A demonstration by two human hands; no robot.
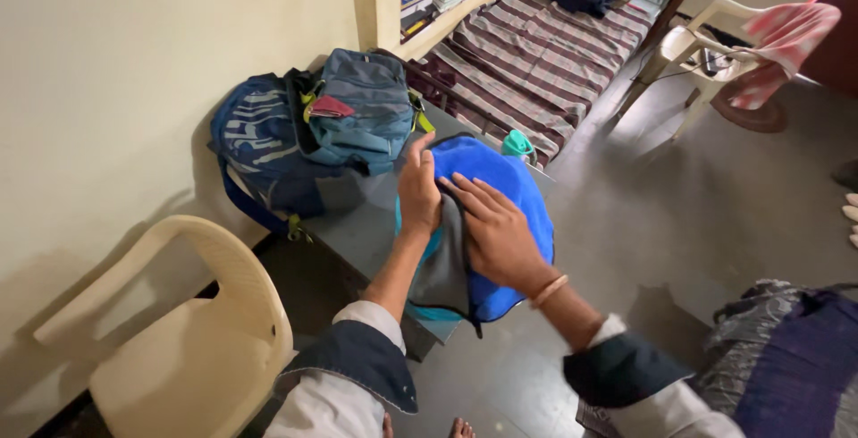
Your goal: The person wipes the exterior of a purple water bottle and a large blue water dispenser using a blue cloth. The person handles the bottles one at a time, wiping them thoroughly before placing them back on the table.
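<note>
We see our left hand [417, 189] with fingers straight and pressed together, its grip flat rather than closed, the palm laid against the left edge of a blue cloth [500, 189] with a grey inner face. Our right hand [497, 231] lies spread, its grip wide open, fingers splayed flat across the grey part of the cloth, touching the left hand's fingers at the tips. Neither hand pinches anything that we can make out; both press on the fabric. A thin bangle [549, 291] sits on the right wrist.

The cloth lies under and between both hands on a grey desk [357, 228], its lower end hanging over the near desk edge. Its long axis runs from the near edge, below the hands, up and away toward the bed beyond our fingertips.

To the left of the left hand, two backpacks rest on the desk against the wall: a dark blue backpack [255, 147] and a teal-grey backpack [362, 107] leaning on it. We cannot tell what is inside them. A small teal object [517, 145] sits just beyond the cloth. Farther beyond lies a bed with a striped cover [536, 54]. A cream plastic chair [192, 331] stands well left of our arms, below the desk.
</note>
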